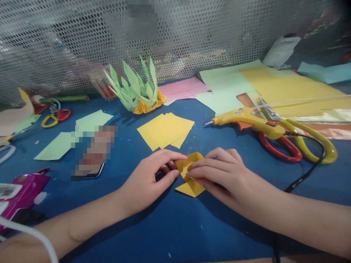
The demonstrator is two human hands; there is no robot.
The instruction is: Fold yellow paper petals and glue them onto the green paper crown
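Observation:
A small folded piece of yellow paper [192, 187] lies on the blue table between my two hands, its flaps partly raised. My left hand [153, 179] pinches its upper left edge between thumb and fingers. From the other side, the bent fingers of my right hand [225, 170] press on its right part and cover some of the folds. Just beyond them rests a loose stack of square yellow sheets [166, 130]. Behind the stack stands a folded-paper piece with pointed green leaves [134, 82] and orange-yellow folds along its base.
On the right, a yellow glue gun [241, 118] lies across large scissors [323, 146], its black cord trailing forward. Green sheets [59, 146] and a phone [94, 171] are at left, near a purple pouch [30, 191]. Small scissors [56, 118] sit farther back. A perforated metal panel [82, 44] bounds the table.

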